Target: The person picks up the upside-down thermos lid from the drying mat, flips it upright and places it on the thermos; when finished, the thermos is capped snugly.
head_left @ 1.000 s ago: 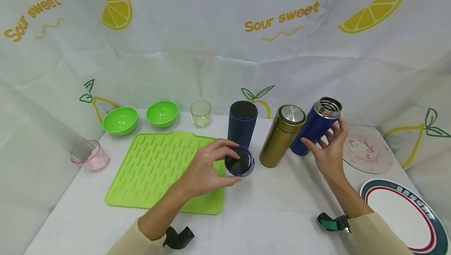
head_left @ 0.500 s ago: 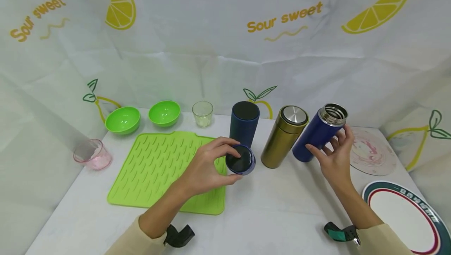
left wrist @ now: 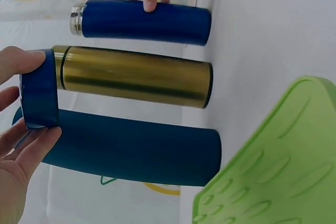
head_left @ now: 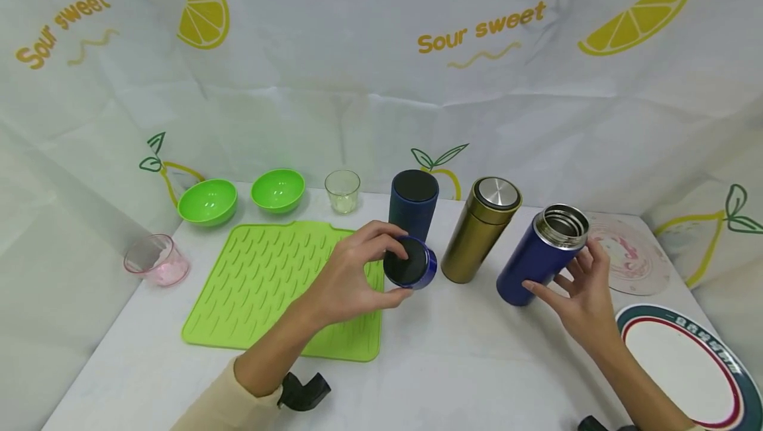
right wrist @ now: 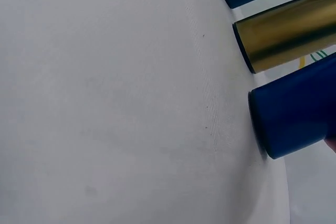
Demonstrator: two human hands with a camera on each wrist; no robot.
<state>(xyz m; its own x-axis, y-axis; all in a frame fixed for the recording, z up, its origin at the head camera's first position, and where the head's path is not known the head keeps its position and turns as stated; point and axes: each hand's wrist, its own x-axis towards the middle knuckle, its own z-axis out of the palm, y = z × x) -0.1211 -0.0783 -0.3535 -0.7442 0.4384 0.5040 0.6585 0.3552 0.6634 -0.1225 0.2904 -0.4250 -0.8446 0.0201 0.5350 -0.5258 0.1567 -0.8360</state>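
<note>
My left hand (head_left: 352,279) pinches a blue flask lid (head_left: 401,269) with a black top between thumb and fingers, above the right edge of the green mat. To the right, my right hand (head_left: 581,302) grips an uncapped blue vacuum flask (head_left: 530,262), its steel threaded mouth bare. Its thumb lies across the front of the flask, with the other fingers partly hidden behind. A capped gold flask (head_left: 477,239) stands between the hands. Beside it is a dark teal-blue flask (head_left: 412,206), partly covered by the lid in the head view. In the right wrist view, the blue flask's base (right wrist: 268,129) is right at the tabletop.
A ridged green mat (head_left: 268,285) lies at left centre. Behind it are two green bowls (head_left: 207,202) and a clear glass (head_left: 342,192); a pink glass (head_left: 161,265) is at far left. On the right lie a pink-patterned round mat (head_left: 634,259) and a white oval plate (head_left: 673,365).
My right hand has brought the blue flask nearer to me and slightly right, apart from the gold one. The lid in my left hand has risen slightly and tilted, showing more of its blue side.
</note>
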